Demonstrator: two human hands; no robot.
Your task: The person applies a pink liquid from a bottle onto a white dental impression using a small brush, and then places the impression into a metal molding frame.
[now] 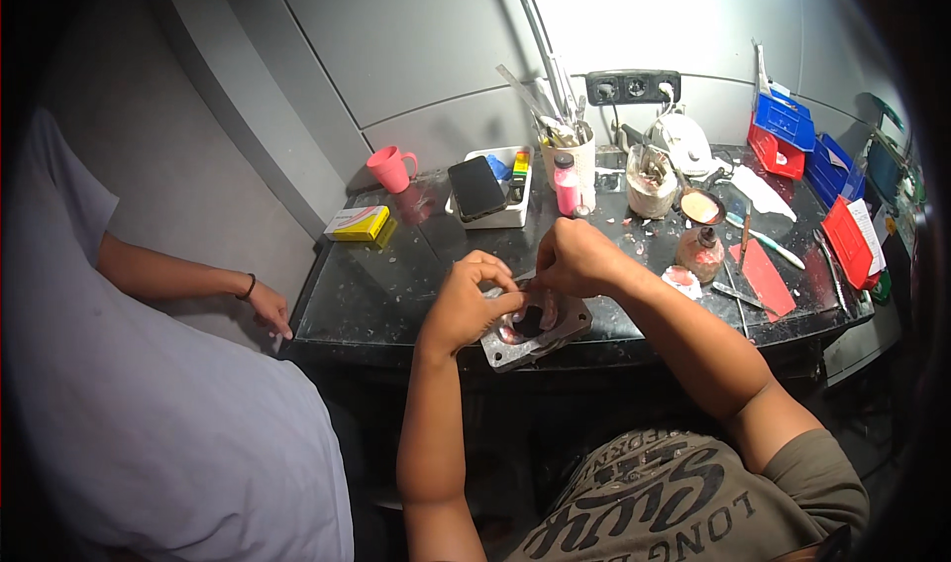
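Near the front edge of the black table lies a grey metal frame (504,356), shaped like a dental flask, with corner holes, a dark middle and pinkish-white material around it. My left hand (470,303) bends over its left side, thumb and fingers closed together at the inner edge. From the right, my right hand (581,257) reaches over the far side with its fingers pinched downward. Both sets of fingertips nearly meet above the pink material. Whatever is between them is too small or hidden to make out.
A person in a light shirt (178,394) stands at left, one hand (269,309) by the table edge. Behind are a pink mug (393,169), a yellow-white box (358,223), a white tray (495,219) and a pink bottle (567,188). A brown bottle (700,255) and red sheet (766,277) lie right.
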